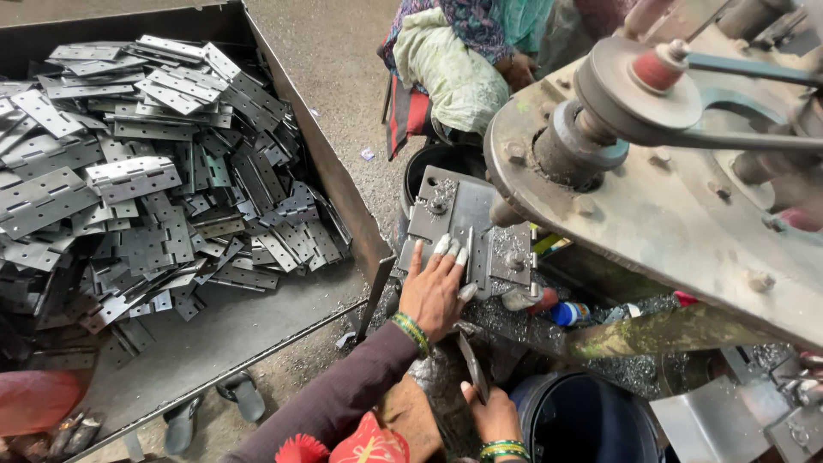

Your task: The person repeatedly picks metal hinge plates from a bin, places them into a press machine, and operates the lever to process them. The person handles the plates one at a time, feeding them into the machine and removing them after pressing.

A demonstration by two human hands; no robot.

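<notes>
Steel hinge plate (470, 257) lies on the press bed (446, 214), held flat under the left hand (433, 291), its fingers (446, 247) pressed together. Fingertips are best kept clear of the punch. The right hand (493, 416) pinches another hinge (473, 369) below.

hinges (137, 176): dull grey metal | press plate (454, 214): worn steel | sleeve (334, 399): matt cloth
</notes>
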